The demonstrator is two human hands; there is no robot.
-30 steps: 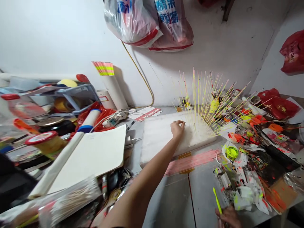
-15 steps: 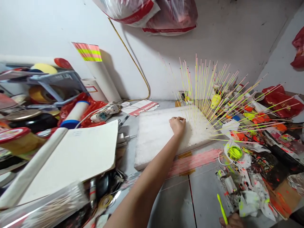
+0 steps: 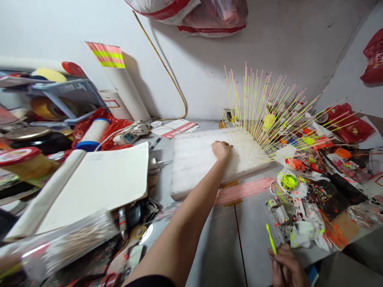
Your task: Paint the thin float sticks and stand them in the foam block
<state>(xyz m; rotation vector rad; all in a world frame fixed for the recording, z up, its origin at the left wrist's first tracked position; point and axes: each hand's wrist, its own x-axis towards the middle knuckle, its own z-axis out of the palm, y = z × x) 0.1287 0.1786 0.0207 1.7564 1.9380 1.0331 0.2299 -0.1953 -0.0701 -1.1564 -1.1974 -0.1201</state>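
Note:
My left hand [image 3: 222, 150] is over the white foam block [image 3: 193, 161], its fingers pinched together beside a cluster of thin pink-and-yellow sticks [image 3: 245, 97]. These stand in the block's right half, fanning outward. Whatever the left fingers hold is too thin to make out. Low at the right, my right hand [image 3: 289, 265] grips a slim brush [image 3: 271, 238] coated in fluorescent yellow, tip pointing up. Between block and right hand lies a bundle of thin pink strands [image 3: 247, 191]. A small cup of fluorescent yellow paint [image 3: 289, 182] stands beyond the brush.
Paint-smeared tissues [image 3: 305, 231] and scraps crowd the right side. An open notebook [image 3: 98, 187] and a clear bag of cotton swabs [image 3: 77, 243] lie at left. Behind them are a power strip [image 3: 131, 134] and a white tube [image 3: 127, 91] against the wall. Plastic bags [image 3: 215, 18] hang above.
My right hand has come further into view with the brush, which has shifted slightly up and left. The left hand stays pinched over the foam block. The whole view has shifted slightly.

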